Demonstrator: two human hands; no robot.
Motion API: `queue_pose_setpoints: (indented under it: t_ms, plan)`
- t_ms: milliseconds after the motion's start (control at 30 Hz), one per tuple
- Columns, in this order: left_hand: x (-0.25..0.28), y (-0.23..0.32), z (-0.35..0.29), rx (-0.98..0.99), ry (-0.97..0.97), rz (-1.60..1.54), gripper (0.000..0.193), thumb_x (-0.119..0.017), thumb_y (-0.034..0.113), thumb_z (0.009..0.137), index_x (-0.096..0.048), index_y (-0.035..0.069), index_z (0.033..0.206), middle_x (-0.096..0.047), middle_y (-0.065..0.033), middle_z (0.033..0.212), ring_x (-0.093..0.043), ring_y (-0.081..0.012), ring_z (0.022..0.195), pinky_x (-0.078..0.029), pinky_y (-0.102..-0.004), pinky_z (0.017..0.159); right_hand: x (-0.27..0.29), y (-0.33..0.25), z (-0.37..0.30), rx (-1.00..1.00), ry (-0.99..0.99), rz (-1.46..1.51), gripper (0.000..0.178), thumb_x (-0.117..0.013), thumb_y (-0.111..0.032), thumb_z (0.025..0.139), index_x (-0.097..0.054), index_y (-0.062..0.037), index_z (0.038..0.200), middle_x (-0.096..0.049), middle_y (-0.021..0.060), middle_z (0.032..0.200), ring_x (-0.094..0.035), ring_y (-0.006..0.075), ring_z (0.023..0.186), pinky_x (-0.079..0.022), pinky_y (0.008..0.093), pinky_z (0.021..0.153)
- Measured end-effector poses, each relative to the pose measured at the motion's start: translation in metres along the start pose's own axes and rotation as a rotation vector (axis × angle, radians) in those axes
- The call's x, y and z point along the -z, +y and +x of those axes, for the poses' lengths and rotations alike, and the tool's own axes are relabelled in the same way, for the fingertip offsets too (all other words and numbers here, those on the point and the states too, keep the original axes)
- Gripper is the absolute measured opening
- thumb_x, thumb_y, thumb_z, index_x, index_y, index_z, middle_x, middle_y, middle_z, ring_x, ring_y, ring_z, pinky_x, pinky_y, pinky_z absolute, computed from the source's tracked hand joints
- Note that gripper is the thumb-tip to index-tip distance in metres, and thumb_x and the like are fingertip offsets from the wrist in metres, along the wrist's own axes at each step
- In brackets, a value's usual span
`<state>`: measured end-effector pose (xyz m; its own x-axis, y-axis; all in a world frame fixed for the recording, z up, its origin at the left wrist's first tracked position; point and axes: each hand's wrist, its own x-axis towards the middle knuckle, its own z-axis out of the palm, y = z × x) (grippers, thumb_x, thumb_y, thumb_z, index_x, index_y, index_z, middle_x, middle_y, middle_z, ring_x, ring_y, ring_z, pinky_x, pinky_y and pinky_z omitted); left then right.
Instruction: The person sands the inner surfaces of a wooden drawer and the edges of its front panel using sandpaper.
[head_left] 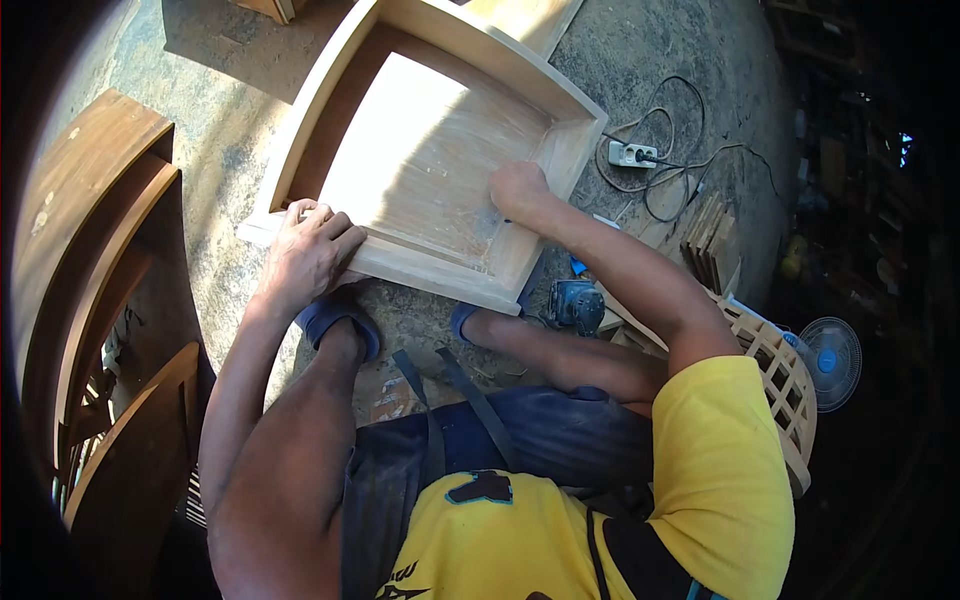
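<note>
A shallow wooden drawer-like box point(430, 268) of pale wood lies tilted in front of me, with bright sunlight across part of its bottom panel. My left hand point(312, 248) is closed over its near left corner, fingers bent across the rim and thumb below. Inside the box, by the right-hand side wall, my right hand point(520, 193) rests in a fist against the panel. Whatever it grips is hidden under the fingers; only a small dark bit shows at its lower edge.
Curved brown wooden furniture point(95, 200) stands at left. On the right are a white power strip point(632, 155) with looping cables, stacked wood pieces point(708, 235), a blue power tool point(575, 305) near my foot, a wooden lattice point(775, 365) and a fan point(832, 362).
</note>
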<state>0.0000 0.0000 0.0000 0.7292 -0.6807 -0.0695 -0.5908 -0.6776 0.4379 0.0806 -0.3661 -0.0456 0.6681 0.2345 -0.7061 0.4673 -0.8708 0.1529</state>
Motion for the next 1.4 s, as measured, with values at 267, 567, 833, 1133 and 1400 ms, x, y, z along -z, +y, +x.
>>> queue_pose_setpoints:
  t_ms: [267,567,833,1133,1400]
  plan:
    - [0.007,0.001,0.007,0.015,0.006,-0.076,0.028,-0.070,0.019,0.087,-0.072,0.015,0.115,-0.065,-0.0014,0.101,-0.057,-0.0231,0.107,-0.041,-0.0427,0.107,0.035,0.060,0.046,-0.127,0.121,-0.115,0.023,-0.061,-0.015,0.094,-0.084,-0.0122,0.099,-0.081,0.0114,0.101,-0.079,0.0275,0.095,-0.064,0.0435,0.073]
    - [0.011,0.001,0.000,0.038,-0.015,-0.085,0.028,-0.068,0.020,0.089,-0.073,0.013,0.116,-0.064,-0.0027,0.102,-0.058,-0.0217,0.107,-0.041,-0.0428,0.106,-0.012,-0.044,-0.020,0.290,-0.200,0.052,0.023,-0.064,-0.019,0.090,-0.081,-0.0044,0.094,-0.078,0.0172,0.095,-0.077,0.0359,0.092,-0.061,0.0443,0.080]
    - [0.021,-0.011,-0.014,0.154,0.097,-0.069,0.058,-0.087,0.032,0.074,-0.067,0.013,0.126,-0.063,-0.0038,0.130,-0.055,-0.0244,0.133,-0.033,-0.0513,0.124,0.017,-0.004,-0.032,0.293,-0.255,0.734,0.025,-0.069,-0.027,0.092,-0.073,-0.0087,0.109,-0.076,0.0150,0.095,-0.073,0.0346,0.093,-0.056,0.0464,0.083]
    - [0.018,-0.014,-0.028,0.462,0.264,-0.258,0.122,-0.100,0.044,0.061,-0.037,0.016,0.162,-0.023,-0.0277,0.168,-0.028,-0.0469,0.155,-0.033,-0.0577,0.124,0.025,-0.108,0.023,0.705,0.111,1.059,0.019,-0.071,-0.021,0.093,-0.076,-0.0059,0.103,-0.076,0.0132,0.092,-0.073,0.0264,0.084,-0.056,0.0386,0.079]
    - [0.013,-0.018,-0.022,0.416,0.210,-0.188,0.090,-0.097,0.048,0.065,-0.065,0.015,0.142,-0.025,-0.0286,0.167,-0.032,-0.0460,0.154,-0.035,-0.0553,0.123,0.008,-0.121,0.025,0.656,-0.024,1.276,0.018,-0.069,-0.020,0.094,-0.080,-0.0069,0.101,-0.077,0.0136,0.094,-0.073,0.0268,0.086,-0.056,0.0397,0.079]
